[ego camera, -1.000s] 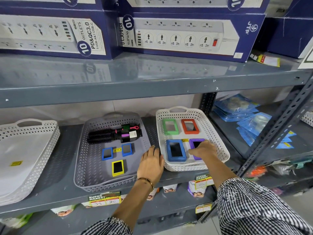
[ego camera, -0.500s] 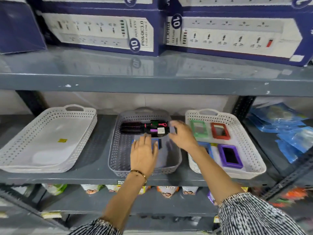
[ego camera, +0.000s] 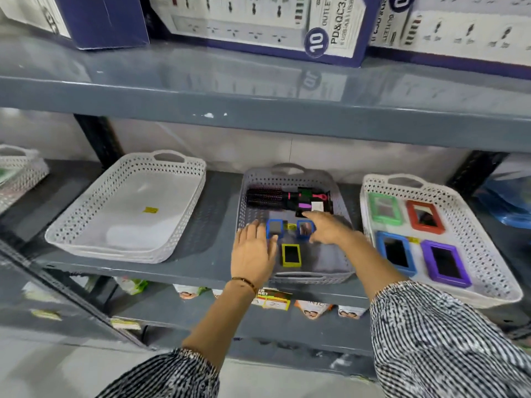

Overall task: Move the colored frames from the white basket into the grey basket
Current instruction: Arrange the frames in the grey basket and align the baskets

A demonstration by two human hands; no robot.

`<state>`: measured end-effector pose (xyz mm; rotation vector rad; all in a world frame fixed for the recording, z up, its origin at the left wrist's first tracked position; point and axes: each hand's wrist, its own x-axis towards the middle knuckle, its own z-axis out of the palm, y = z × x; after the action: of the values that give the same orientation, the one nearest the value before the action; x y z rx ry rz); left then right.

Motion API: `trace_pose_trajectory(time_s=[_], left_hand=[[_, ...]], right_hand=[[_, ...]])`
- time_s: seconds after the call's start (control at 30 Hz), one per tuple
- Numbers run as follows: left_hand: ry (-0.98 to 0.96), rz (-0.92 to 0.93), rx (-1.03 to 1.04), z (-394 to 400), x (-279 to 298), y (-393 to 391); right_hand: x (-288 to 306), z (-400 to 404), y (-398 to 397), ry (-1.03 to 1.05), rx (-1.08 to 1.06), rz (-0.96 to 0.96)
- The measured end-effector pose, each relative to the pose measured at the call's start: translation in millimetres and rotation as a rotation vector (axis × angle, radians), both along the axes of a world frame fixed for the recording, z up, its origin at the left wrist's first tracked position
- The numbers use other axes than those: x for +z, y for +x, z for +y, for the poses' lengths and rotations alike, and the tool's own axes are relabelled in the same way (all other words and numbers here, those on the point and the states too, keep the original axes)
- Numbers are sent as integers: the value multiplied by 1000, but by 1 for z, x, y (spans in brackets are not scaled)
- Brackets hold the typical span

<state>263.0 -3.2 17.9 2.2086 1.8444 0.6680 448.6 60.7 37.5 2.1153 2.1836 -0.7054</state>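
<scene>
Judging from how things lie, the job is barely under way. Four large colored frames sit flat in the white basket (ego camera: 488,222) at the right of the shelf (ego camera: 201,268): a green frame (ego camera: 383,209) and a red frame (ego camera: 425,216) at the back, a blue frame (ego camera: 396,252) and a purple frame (ego camera: 445,262) at the front. None of them is being held.

The grey basket (ego camera: 342,271) in the middle carries three smaller frames: a blue one (ego camera: 275,228), another blue one (ego camera: 305,228) and a yellow-green one (ego camera: 291,255), with a round hairbrush (ego camera: 265,198) lying across the back. Whether those small frames came from the white basket cannot be told.

Both hands are over the grey basket. The left hand (ego camera: 253,254) lies flat, fingers spread and loose, holding nothing. The right hand (ego camera: 327,228) rests beside the second small blue frame with fingers extended; whether they pinch its edge cannot be told. Another white basket (ego camera: 172,248) at the left holds only a yellow sticker (ego camera: 150,210).
</scene>
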Motion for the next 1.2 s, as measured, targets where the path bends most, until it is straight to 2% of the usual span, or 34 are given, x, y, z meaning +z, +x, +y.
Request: trace_pose_trajectory(time_s=[0.37,0.8,1.1,1.2], left_hand=[[-28,-97,2,-2,-1,0],[-41,-102,5,-3,-2,0],[-20,-102,-6,-5,1,0],[-2,-101,-2,-6,4,0]], right_hand=[[-14,13,-2,5,76,8],[-22,20,2,-20,95,21],[-4,-1,-17,40,141,233],[-4,-12,-23,11,227,146]])
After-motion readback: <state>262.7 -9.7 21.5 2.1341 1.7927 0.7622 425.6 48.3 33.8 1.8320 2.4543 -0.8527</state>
